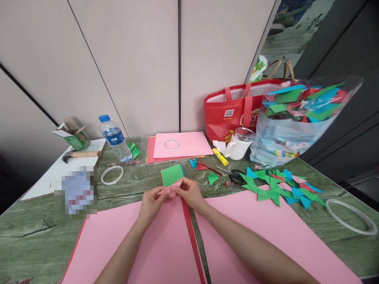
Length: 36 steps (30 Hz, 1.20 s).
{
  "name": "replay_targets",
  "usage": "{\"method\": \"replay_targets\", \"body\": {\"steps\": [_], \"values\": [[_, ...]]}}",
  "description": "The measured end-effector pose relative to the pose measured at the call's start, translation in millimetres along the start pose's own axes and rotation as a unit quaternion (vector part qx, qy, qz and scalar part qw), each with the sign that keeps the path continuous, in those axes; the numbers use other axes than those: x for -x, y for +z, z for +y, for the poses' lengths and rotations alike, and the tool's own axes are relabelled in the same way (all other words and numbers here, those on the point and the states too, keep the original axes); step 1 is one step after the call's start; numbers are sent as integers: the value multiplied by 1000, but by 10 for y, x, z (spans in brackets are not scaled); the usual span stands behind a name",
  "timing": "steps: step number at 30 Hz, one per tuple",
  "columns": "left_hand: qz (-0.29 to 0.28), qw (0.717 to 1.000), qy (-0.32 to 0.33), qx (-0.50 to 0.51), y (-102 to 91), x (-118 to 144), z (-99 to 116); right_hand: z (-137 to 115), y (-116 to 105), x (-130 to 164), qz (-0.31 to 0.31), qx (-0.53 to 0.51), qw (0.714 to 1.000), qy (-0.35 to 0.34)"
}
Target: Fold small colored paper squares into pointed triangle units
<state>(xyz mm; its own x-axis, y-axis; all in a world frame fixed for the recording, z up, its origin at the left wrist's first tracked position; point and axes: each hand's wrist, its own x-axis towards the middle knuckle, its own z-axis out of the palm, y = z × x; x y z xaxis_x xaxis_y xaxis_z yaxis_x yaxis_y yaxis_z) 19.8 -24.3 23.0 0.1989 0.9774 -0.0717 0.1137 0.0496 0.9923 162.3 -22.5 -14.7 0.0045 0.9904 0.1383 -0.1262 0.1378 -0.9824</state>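
A clear plastic bag [291, 130], printed with lettering and tipped toward the table, is filled with folded paper pieces in green, blue and red. Behind it a red tote bag [229, 112] stands open; its contents cannot be made out. A white mug [237, 148] with a clear lid is placed just in front of the tote, and a small open carton [72, 134] sits at the far left near a water bottle [114, 138].

At the centre of the green marbled table [38, 228], a small pink paper piece [171, 190] is pinched between the left hand [152, 203] and the right hand [191, 193], the fingertips of both closed on it just above large pink paper sheets [266, 225].

A green paper square [171, 174] lies just beyond the hands. Scissors [233, 174], a yellow glue stick [220, 157] and a heap of folded triangular pieces [281, 187] are spread to the right. Tape rings [111, 174] are laid flat at left and right.
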Motion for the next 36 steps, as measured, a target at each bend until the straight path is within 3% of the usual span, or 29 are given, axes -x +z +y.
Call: {"method": "replay_targets", "body": {"steps": [8, 17, 23, 29, 36], "values": [[5, 997, -37, 61, -18, -1, 4, -39, -1, 5, -5, -40, 999, 26], [-12, 998, -55, 31, -9, 1, -10, -5, -4, -3, 4, -45, 999, 24], [-76, 995, -55, 37, 22, 31, -39, -26, -22, 9, 4, -1, 1000, 3], [-9, 1000, -20, 14, 2, 23, -49, -31, 22, 13, 4, -26, 999, -25], [-17, 996, -50, 72, 9, -1, -40, -40, 24, 30, 23, 18, 998, -47]]}}
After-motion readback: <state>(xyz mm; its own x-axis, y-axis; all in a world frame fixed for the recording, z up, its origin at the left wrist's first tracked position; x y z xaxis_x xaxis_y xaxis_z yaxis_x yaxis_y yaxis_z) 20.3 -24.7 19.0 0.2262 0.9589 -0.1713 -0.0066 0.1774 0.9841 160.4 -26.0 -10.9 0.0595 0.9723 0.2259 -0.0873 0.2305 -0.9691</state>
